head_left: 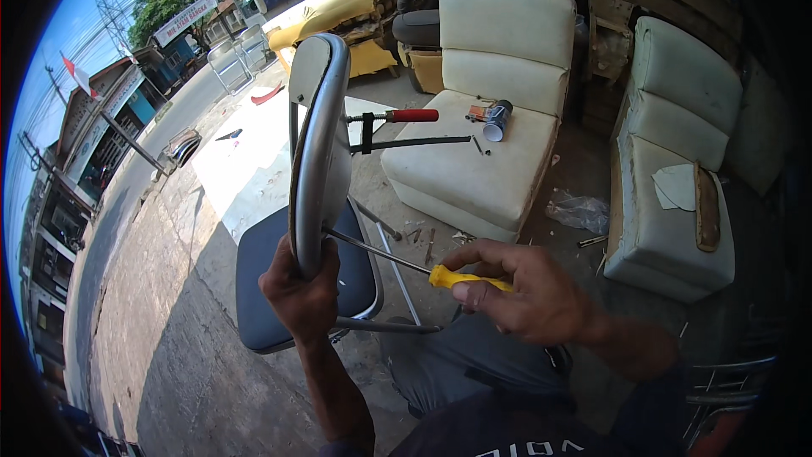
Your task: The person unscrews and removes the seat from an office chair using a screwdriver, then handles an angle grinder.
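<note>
The left hand is closed around the lower end of the folding chair's backrest, which stands upright just ahead and a little to the left. The right hand grips the yellow-handled screwdriver, and its shaft reaches the lower right side of this backrest. I cannot tell if the tip sits in a screw. Higher up, the bar clamp with red handle seems already set on the backrest. Beyond and below, the dark blue seat looks joined to its frame. So I judge the work to be in the middle: the clamping is done, this fastening point is unfinished, and the clamp remains to be removed. Farther right, a can lies on the white padded chair.
</note>
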The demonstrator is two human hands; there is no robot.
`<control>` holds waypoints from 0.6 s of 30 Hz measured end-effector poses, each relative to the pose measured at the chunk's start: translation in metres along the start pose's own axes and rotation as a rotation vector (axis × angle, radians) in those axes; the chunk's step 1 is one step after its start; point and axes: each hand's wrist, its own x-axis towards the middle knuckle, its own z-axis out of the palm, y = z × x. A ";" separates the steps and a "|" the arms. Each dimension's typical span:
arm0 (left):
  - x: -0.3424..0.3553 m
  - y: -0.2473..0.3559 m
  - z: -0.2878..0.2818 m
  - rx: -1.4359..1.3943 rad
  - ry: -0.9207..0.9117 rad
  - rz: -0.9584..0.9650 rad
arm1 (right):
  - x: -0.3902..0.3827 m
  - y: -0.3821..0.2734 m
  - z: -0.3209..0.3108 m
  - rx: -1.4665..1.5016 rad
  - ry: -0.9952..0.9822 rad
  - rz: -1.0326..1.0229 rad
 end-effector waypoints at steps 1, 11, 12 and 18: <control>-0.001 0.001 -0.001 -0.001 0.001 -0.010 | 0.003 -0.004 -0.002 0.240 -0.085 0.210; 0.001 0.001 -0.002 -0.003 -0.050 0.006 | -0.011 0.016 0.007 -0.755 0.217 -0.628; 0.002 0.003 -0.003 -0.009 -0.063 -0.007 | -0.008 0.005 0.002 -0.445 0.136 -0.442; 0.003 -0.002 -0.004 0.008 -0.065 0.011 | 0.002 0.006 -0.001 -0.097 0.047 -0.205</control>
